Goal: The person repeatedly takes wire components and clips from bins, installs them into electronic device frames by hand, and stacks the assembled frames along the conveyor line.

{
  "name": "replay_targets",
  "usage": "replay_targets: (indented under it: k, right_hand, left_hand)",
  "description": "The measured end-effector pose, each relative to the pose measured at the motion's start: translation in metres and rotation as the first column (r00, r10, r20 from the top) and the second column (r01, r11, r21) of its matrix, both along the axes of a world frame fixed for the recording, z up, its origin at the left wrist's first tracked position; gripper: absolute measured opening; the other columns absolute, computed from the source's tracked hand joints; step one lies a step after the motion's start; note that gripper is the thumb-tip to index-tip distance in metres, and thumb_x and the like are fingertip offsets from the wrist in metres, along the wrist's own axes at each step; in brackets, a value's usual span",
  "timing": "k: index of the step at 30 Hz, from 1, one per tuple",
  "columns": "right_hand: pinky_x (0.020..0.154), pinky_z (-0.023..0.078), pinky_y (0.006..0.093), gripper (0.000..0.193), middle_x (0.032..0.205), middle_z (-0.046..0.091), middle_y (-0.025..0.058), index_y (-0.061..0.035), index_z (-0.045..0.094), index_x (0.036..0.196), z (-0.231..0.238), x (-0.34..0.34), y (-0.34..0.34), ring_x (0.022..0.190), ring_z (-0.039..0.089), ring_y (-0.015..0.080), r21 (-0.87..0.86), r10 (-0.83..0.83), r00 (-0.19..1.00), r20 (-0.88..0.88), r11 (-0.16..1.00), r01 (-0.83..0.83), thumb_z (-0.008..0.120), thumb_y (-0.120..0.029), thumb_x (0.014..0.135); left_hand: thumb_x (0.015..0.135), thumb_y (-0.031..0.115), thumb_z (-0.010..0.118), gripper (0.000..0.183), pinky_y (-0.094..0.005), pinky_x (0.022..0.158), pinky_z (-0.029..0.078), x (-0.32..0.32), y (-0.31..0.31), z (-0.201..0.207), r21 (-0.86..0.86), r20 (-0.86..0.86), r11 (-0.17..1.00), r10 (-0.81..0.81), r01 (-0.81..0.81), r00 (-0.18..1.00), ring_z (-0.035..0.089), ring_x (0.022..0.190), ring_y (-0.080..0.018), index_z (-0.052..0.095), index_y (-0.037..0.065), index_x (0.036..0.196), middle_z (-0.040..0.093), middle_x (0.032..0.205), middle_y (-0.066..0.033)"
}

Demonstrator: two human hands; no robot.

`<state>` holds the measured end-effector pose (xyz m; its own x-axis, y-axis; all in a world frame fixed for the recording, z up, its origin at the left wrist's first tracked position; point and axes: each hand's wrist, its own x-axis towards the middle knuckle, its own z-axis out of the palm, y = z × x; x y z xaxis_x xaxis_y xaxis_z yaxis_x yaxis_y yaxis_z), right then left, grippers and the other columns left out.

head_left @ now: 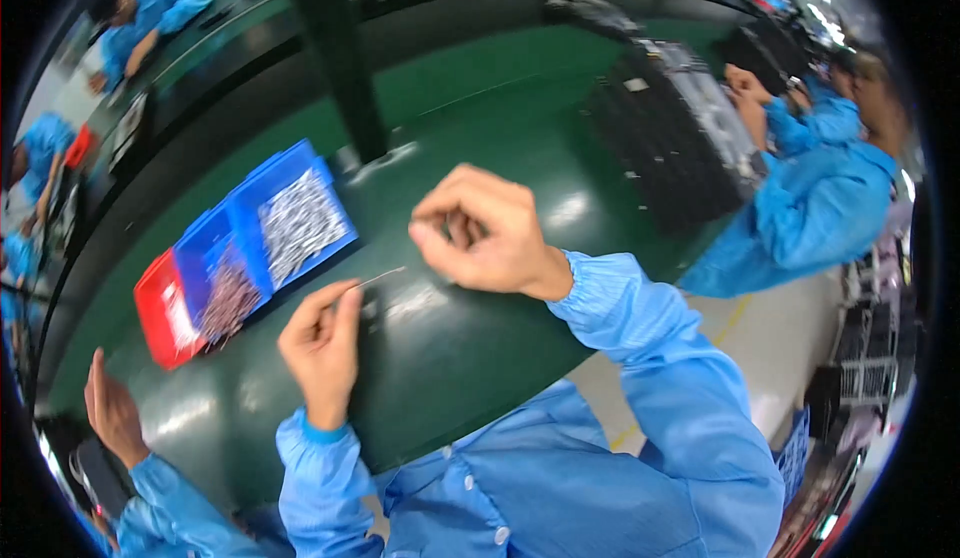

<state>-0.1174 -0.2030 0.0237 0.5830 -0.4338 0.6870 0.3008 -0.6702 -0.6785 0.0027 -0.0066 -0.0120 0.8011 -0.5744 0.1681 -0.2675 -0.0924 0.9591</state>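
My left hand (322, 343) pinches a thin, pale wire-like piece (382, 277) between thumb and forefinger, its free end pointing right. Up and to the right of it, my right hand (485, 233) is closed with thumb and fingertips together; whatever it may hold is too small to make out. Beyond my left hand stands a blue bin (252, 194) full of small silvery metal parts (303, 223). Joined to its left side, another blue bin (196, 241) holds a tangle of thin reddish wire-like pieces (230, 296). A red bin (157, 303) stands at the left end of the row.
A dark green post (340, 68) rises from the green tabletop (480, 333) behind the bins. Black stacked parts (660, 148) lie at the far right, beside a person in blue (810, 203). Another person's hand (115, 413) reaches in at the lower left.
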Motion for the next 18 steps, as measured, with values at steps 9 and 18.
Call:
replay_targets:
  k: [9,18]
  right_hand:
    - [0.042,0.039,0.0189,0.040,0.092,0.060,0.0150,0.0004,0.048,0.126,0.030,-0.244,-0.096,0.065,0.059,0.0126,0.536,-0.924,0.062,0.376,0.272,0.799,0.054,-0.028,0.099]
    - [0.066,0.061,0.0488,0.068,0.100,0.069,0.0155,-0.0032,0.057,0.117,-0.036,-0.292,-0.160,0.090,0.071,0.0307,0.759,-0.556,0.759,-0.338,0.316,0.569,0.042,-0.066,0.095]
  left_hand:
    - [0.089,0.006,0.073,0.012,-0.0219,0.051,0.017,-0.002,0.003,0.012,-0.034,-0.137,0.999,-0.033,0.028,0.990,0.024,0.056,-0.0004,0.074,0.000,0.100,0.030,0.061,0.0113]
    - [0.088,0.006,0.073,0.012,-0.0209,0.051,0.017,-0.009,0.002,0.021,-0.108,-0.212,0.990,-0.109,0.087,0.971,0.024,0.056,0.0005,0.074,0.000,0.100,0.031,0.061,0.0118]
